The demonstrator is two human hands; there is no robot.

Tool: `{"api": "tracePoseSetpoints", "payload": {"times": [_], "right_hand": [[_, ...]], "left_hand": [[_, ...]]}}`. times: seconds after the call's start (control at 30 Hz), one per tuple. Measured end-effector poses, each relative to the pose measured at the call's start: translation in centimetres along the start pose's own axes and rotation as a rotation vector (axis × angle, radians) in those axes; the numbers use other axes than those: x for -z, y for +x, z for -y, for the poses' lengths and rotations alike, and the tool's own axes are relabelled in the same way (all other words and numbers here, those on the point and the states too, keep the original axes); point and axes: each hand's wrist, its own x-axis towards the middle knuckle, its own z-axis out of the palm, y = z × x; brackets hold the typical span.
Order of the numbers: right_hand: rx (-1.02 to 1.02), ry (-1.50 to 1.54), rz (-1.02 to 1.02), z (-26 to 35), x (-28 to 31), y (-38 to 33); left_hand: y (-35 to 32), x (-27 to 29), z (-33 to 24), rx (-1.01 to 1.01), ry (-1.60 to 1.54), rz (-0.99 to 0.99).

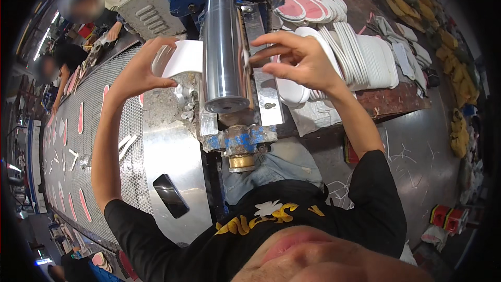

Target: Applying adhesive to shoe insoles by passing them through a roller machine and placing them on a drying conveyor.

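Note:
A shiny metal roller (224, 47) runs away from me in the middle of the machine. From its left side a curved white sheet-like piece (186, 58) sticks out. My left hand (148, 65) is curved around the outer end of that piece, thumb and fingers apart. Whether a fingertip touches its edge, I cannot tell. To the right of the roller, my right hand (302, 60) hovers with spread, bent fingers and nothing between them. Behind it stands a row of white insoles (360, 57). A pile of pink-and-white insoles (310, 0) lies farther back.
A perforated conveyor (99, 146) carrying scattered pink insoles runs along the left. A black phone (170, 196) rests on the metal plate (169, 149) near me. Beyond the conveyor are other people's hands (112, 32). A grey vented box (148, 5) stands behind my left hand.

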Motion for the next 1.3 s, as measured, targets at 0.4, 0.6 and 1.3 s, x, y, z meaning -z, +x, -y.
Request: {"api": "tracePoseSetpoints", "payload": {"times": [0.4, 0.6, 1.3], "right_hand": [[0.321, -0.724, -0.538, -4.6, 5.6, 12.0], [0.109, -0.437, -0.410, -10.2, 9.0, 20.1], [-0.034, -0.303, -0.353, -9.6, 7.0, 19.2]], "left_hand": [[-13.9, -10.3, 9.6, 0.292, -1.603, -0.338], [-11.1, -11.8, 5.8, -0.316, -1.948, -0.046], [-18.0, -17.8, -1.2, 0.267, -1.916, -1.091]]}}
